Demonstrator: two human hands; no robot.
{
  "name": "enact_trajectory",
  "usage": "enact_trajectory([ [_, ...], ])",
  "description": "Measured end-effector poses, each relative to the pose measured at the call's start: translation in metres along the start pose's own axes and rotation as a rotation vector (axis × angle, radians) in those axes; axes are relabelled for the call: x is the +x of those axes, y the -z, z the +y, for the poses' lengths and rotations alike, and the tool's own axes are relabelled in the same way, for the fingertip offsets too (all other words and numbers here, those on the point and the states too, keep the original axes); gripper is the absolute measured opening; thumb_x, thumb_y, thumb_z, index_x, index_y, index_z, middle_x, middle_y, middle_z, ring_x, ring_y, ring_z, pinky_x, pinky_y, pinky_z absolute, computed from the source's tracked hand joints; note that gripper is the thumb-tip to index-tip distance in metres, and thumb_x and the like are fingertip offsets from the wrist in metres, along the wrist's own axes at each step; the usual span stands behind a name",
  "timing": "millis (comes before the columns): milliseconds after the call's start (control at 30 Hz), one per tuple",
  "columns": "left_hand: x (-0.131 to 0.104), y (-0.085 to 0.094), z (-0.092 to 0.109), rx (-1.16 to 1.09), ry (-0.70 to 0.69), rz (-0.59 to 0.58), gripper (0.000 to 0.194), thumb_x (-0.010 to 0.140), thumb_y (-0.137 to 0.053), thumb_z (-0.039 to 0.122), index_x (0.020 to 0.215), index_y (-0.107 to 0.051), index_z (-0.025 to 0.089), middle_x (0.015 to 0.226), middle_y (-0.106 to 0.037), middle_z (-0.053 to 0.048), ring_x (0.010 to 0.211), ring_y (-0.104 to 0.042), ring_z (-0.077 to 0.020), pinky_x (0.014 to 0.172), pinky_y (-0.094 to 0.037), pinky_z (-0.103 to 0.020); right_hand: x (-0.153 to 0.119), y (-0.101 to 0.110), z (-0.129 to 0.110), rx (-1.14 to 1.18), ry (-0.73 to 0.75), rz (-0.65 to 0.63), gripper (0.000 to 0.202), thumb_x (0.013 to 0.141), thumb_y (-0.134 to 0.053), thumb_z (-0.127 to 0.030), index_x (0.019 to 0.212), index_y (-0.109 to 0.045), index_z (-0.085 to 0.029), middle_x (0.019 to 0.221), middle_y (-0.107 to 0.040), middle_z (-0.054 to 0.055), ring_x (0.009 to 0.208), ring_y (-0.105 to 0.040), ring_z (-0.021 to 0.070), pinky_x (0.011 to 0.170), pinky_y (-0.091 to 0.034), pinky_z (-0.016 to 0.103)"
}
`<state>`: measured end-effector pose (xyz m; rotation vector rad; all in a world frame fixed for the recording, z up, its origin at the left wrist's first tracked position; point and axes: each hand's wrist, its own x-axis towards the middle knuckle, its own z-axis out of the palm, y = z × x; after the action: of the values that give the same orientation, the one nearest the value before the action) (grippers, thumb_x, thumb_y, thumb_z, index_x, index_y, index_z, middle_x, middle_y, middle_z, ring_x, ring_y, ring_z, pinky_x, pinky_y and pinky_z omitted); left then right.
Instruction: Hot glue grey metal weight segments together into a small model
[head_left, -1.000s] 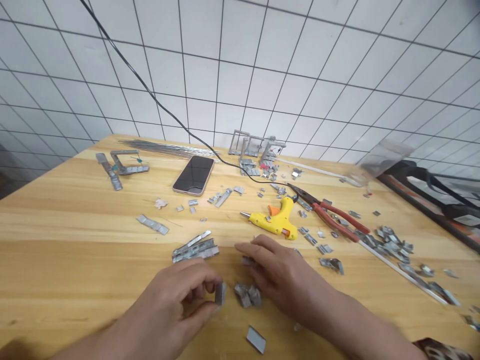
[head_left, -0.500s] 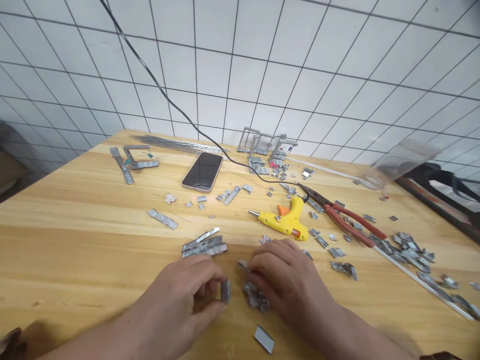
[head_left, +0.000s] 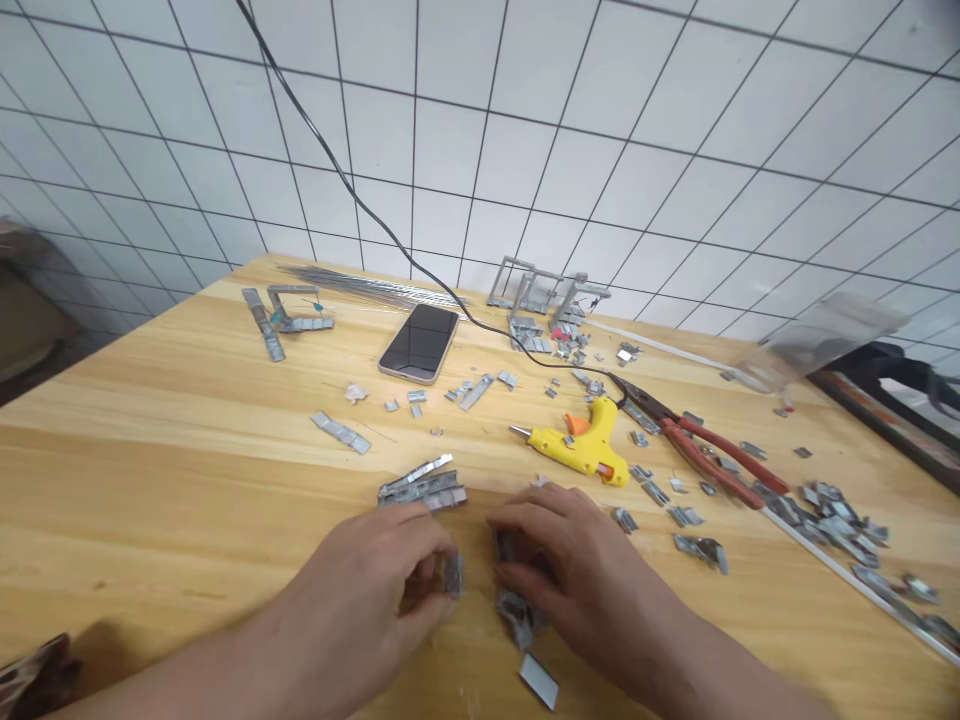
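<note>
Between thumb and fingers my left hand (head_left: pixel 390 590) pinches a small grey metallic piece (head_left: pixel 453 576). To its right, my right hand (head_left: pixel 574 570) curls over a dark grey piece, partly hidden by the fingers. Crumpled grey pieces (head_left: pixel 516 618) lie under and beside the right hand's fingertips. A flat grey rectangle (head_left: pixel 539 682) rests on the wood nearer the bottom edge. Just beyond my left hand is a stack of grey strips (head_left: pixel 424 487). A yellow glue gun (head_left: pixel 581 445) lies beyond my right hand.
Red-handled pliers (head_left: pixel 712 460) and scattered metallic pieces (head_left: pixel 832 520) lie on the right. Farther back are a phone (head_left: pixel 418 343), small grey frames (head_left: pixel 536 290), thin rods (head_left: pixel 367 287) and another frame (head_left: pixel 300 310). A black cable (head_left: pixel 375 215) crosses the view.
The view has shifted slightly, so the tabletop things appear farther right. My right hand's fingers have moved and now curl over a dark piece. The left hand still pinches its piece.
</note>
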<state>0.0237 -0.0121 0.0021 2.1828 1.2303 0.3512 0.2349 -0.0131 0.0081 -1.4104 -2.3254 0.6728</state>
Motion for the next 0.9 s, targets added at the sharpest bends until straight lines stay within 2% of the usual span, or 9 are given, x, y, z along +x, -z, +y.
enact_trajectory([
  [133,0.000,0.001,0.002,-0.002,0.024,-0.024,0.014,0.070,-0.052,0.007,0.071,-0.057,0.020,0.071,-0.057,0.003,0.067,-0.052,-0.0143,0.060,-0.036,-0.024,0.003,0.001,-0.002,-0.045,-0.022,-0.072,0.027,0.074,-0.064,-0.004,0.095,-0.067,-0.021,0.097,-0.065,0.005,0.089,-0.057,0.0233,0.078,-0.047,0.039],
  [300,0.000,0.002,0.002,0.000,0.017,-0.009,0.017,0.069,-0.051,0.006,0.072,-0.058,0.021,0.070,-0.057,0.004,0.065,-0.053,-0.0139,0.060,-0.037,-0.024,0.006,-0.001,-0.002,-0.081,0.076,-0.093,0.023,0.083,-0.051,-0.003,0.091,-0.067,-0.017,0.093,-0.063,0.009,0.083,-0.060,0.0220,0.073,-0.051,0.038],
  [367,0.000,0.003,0.002,-0.006,0.025,-0.015,0.017,0.069,-0.051,0.006,0.071,-0.058,0.021,0.071,-0.058,0.004,0.066,-0.054,-0.0142,0.061,-0.037,-0.024,0.006,-0.004,0.000,-0.031,0.118,-0.053,0.030,0.084,-0.048,-0.003,0.101,-0.066,-0.019,0.095,-0.061,0.009,0.080,-0.061,0.0192,0.071,-0.053,0.034],
  [467,0.000,0.003,0.003,-0.023,0.023,-0.016,0.016,0.068,-0.051,0.006,0.070,-0.057,0.021,0.070,-0.058,0.003,0.067,-0.054,-0.0145,0.061,-0.037,-0.024,0.005,-0.007,0.003,0.166,0.172,0.089,0.041,0.082,-0.048,-0.003,0.115,-0.061,-0.024,0.094,-0.058,0.006,0.070,-0.061,0.0121,0.063,-0.054,0.026],
  [533,-0.001,0.002,0.002,-0.029,0.017,-0.012,0.016,0.068,-0.052,0.006,0.069,-0.057,0.021,0.070,-0.057,0.003,0.067,-0.054,-0.0147,0.060,-0.037,-0.024,0.006,-0.006,0.004,0.324,0.161,0.163,0.039,0.081,-0.050,-0.007,0.115,-0.063,-0.024,0.090,-0.057,0.004,0.065,-0.060,0.0102,0.057,-0.054,0.022],
  [600,-0.001,0.001,0.001,-0.026,0.015,-0.009,0.015,0.068,-0.052,0.007,0.070,-0.057,0.021,0.069,-0.057,0.003,0.067,-0.054,-0.0147,0.060,-0.037,-0.024,0.007,-0.003,0.005,0.483,0.090,0.167,0.028,0.083,-0.053,-0.013,0.105,-0.067,-0.021,0.086,-0.057,0.003,0.063,-0.063,0.0104,0.053,-0.053,0.021],
  [700,-0.001,0.001,0.001,-0.016,0.014,-0.019,0.016,0.068,-0.051,0.006,0.071,-0.057,0.021,0.069,-0.057,0.003,0.065,-0.053,-0.0143,0.060,-0.037,-0.024,0.009,0.000,0.008,0.723,-0.117,0.104,0.017,0.087,-0.057,-0.028,0.095,-0.068,-0.018,0.071,-0.064,0.002,0.058,-0.066,0.0122,0.051,-0.053,0.022],
  [800,0.000,0.002,0.002,-0.015,0.015,-0.028,0.017,0.068,-0.051,0.005,0.072,-0.058,0.020,0.069,-0.057,0.003,0.065,-0.053,-0.0138,0.060,-0.036,-0.024,0.010,0.002,0.014,1.019,-0.314,0.070,0.026,0.083,-0.064,-0.042,0.092,-0.067,-0.018,0.059,-0.068,0.001,0.054,-0.067,0.0142,0.052,-0.053,0.024],
  [900,-0.001,0.003,0.003,-0.009,0.015,-0.029,0.017,0.068,-0.050,0.005,0.071,-0.057,0.020,0.069,-0.056,0.004,0.065,-0.052,-0.0134,0.059,-0.036,-0.023,0.011,0.001,0.021,1.170,-0.379,0.055,0.031,0.074,-0.074,-0.044,0.088,-0.067,-0.017,0.065,-0.071,0.003,0.058,-0.069,0.0151,0.056,-0.054,0.026],
])
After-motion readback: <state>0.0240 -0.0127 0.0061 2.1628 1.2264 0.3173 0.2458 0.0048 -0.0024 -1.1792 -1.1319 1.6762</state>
